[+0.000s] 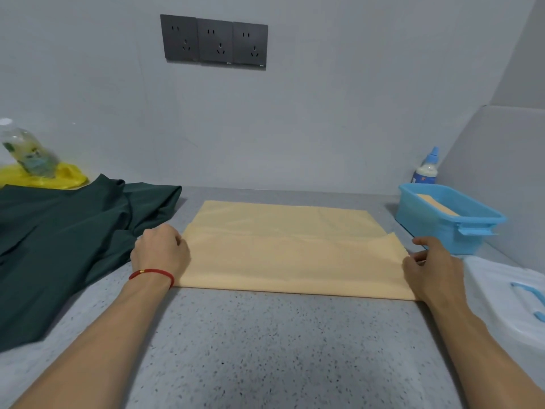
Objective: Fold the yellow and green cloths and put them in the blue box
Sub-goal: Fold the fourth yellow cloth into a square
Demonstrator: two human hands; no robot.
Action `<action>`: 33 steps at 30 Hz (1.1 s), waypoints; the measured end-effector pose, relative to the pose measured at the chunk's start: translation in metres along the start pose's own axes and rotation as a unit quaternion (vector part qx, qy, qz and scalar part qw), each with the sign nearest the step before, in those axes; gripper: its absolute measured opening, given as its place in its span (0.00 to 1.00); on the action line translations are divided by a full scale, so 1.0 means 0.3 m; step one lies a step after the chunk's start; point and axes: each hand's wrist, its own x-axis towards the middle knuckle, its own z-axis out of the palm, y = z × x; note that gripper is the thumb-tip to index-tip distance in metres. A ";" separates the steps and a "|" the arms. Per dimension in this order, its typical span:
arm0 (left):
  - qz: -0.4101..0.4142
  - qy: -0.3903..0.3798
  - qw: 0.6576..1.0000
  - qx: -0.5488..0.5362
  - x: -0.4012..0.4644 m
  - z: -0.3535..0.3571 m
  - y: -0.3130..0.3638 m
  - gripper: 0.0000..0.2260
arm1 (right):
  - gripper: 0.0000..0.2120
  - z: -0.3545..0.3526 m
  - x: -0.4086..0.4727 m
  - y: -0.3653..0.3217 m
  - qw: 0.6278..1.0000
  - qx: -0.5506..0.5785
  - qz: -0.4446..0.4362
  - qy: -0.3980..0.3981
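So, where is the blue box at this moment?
The blue box stands at the right back of the counter, beside the yellow cloth, before a white bottle.

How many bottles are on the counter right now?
2: a clear bottle at far left on the yellow bag, and a blue-capped white bottle behind the blue box.

Head camera looks forward-down, close over countertop [265, 349].
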 end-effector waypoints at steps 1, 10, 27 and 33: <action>0.001 -0.002 1.000 -0.002 0.002 0.000 -0.002 0.11 | 0.18 0.002 0.006 0.001 1.000 -0.002 0.004 0.003; -0.021 0.008 0.999 -0.037 0.023 0.014 -0.024 0.04 | 0.15 0.014 0.013 0.003 1.000 -0.027 0.000 0.014; 0.165 0.067 0.983 0.042 -0.122 -0.034 0.162 0.15 | 0.14 0.031 -0.100 -0.157 0.984 -0.129 -0.121 0.034; 0.274 -0.153 0.948 0.045 -0.288 0.049 0.402 0.22 | 0.16 0.204 -0.256 -0.483 0.945 0.148 -0.242 -0.164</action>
